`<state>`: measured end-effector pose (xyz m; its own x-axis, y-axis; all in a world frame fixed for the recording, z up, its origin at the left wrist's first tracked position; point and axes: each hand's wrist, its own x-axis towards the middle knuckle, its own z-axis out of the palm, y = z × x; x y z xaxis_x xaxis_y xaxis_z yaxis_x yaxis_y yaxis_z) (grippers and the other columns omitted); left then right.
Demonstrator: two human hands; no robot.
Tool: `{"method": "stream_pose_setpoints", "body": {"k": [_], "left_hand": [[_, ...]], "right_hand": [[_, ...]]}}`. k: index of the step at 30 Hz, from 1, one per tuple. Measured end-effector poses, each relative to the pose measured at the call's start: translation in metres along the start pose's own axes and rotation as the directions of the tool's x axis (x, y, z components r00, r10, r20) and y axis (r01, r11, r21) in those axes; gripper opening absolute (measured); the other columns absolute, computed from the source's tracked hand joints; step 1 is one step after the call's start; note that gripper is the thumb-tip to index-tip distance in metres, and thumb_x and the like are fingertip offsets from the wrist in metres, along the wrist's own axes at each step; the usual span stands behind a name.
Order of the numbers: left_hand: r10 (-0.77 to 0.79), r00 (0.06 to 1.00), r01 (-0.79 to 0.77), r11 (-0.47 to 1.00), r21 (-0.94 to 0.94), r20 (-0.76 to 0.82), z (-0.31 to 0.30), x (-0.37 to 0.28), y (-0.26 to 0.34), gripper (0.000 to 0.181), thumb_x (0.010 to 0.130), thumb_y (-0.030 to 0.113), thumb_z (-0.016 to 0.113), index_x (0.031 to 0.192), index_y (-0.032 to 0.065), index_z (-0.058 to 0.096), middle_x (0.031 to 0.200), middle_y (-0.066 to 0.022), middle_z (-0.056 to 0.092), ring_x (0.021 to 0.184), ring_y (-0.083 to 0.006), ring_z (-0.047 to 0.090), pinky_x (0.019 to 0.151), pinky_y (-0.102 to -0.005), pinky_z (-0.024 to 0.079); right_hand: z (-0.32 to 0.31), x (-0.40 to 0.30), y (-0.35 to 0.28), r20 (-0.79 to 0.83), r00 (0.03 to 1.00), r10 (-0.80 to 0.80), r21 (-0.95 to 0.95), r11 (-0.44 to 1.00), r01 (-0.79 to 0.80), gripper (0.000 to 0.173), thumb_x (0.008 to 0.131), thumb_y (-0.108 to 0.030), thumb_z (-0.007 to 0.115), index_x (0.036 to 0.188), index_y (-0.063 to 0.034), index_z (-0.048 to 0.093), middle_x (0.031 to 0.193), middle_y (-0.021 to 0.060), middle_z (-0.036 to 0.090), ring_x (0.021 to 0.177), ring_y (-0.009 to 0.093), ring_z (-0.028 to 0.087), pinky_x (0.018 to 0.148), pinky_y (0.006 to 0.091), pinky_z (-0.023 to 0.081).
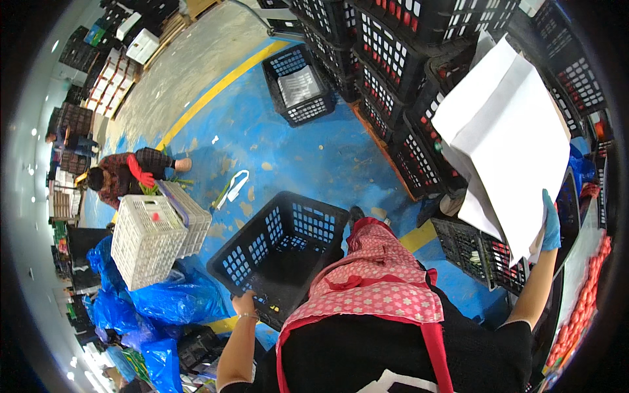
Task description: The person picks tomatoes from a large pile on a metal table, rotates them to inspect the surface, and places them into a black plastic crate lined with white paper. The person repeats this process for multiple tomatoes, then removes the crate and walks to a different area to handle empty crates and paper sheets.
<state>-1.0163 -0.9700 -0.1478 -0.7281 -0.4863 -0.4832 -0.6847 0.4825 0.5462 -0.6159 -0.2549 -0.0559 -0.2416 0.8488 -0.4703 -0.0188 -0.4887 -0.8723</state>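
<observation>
My left hand (243, 303) grips the near rim of a black plastic crate (268, 263), which is tilted beside my apron. Its slotted walls show blue floor through them, and a small yellow bit lies near its bottom corner. On the right, my right hand (551, 223), in a blue glove, holds a stack of large white paper sheets (508, 132). The sheets are creased and hang down towards the floor. They hide part of the stacked crates behind them.
Tall stacks of black crates (383, 61) with red contents stand ahead right. A black crate (300, 88) holding white paper sits on the blue floor. To the left are white plastic crates (147, 240), blue plastic bags (177, 299) and a crouching person (120, 177) in red gloves.
</observation>
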Motion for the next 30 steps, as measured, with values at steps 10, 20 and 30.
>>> {"method": "stream_pose_setpoints", "body": {"k": [10, 20, 30], "left_hand": [[0.442, 0.856, -0.493, 0.546, 0.677, 0.267, 0.149, 0.084, 0.182, 0.046, 0.065, 0.030, 0.069, 0.098, -0.0011, 0.062, 0.105, -0.0267, 0.059, 0.095, -0.0425, 0.059, 0.083, -0.0465, 0.049], [0.412, 0.476, -0.876, 0.295, 0.381, 0.777, 0.310, 0.149, 0.374, 0.038, 0.067, 0.026, 0.074, 0.090, -0.0010, 0.061, 0.095, -0.0231, 0.063, 0.092, -0.0384, 0.060, 0.078, -0.0459, 0.048], [0.104, -0.280, -0.552, 0.796, -0.249, 0.954, 0.358, 0.012, 0.501, 0.050, 0.091, 0.039, 0.056, 0.126, 0.0043, 0.050, 0.119, -0.0116, 0.059, 0.110, -0.0200, 0.057, 0.088, -0.0311, 0.046]], "right_hand": [[0.026, -0.049, -0.048, -0.141, 0.990, -0.018, -0.197, 0.980, -0.010, 0.047, 0.088, -0.025, 0.056, 0.125, 0.0038, 0.051, 0.118, 0.0103, 0.058, 0.108, 0.020, 0.054, 0.097, 0.0289, 0.039], [0.184, -0.122, -0.034, -0.433, 0.898, -0.084, -0.106, 0.993, 0.041, 0.044, 0.080, -0.024, 0.065, 0.114, 0.0022, 0.057, 0.100, 0.0106, 0.064, 0.085, 0.021, 0.062, 0.080, 0.0305, 0.050], [0.286, -0.232, 0.078, -0.691, 0.716, -0.096, -0.004, 0.992, 0.129, 0.050, 0.076, -0.015, 0.067, 0.118, 0.0066, 0.051, 0.102, 0.0204, 0.063, 0.082, 0.029, 0.064, 0.077, 0.0373, 0.053]]}}
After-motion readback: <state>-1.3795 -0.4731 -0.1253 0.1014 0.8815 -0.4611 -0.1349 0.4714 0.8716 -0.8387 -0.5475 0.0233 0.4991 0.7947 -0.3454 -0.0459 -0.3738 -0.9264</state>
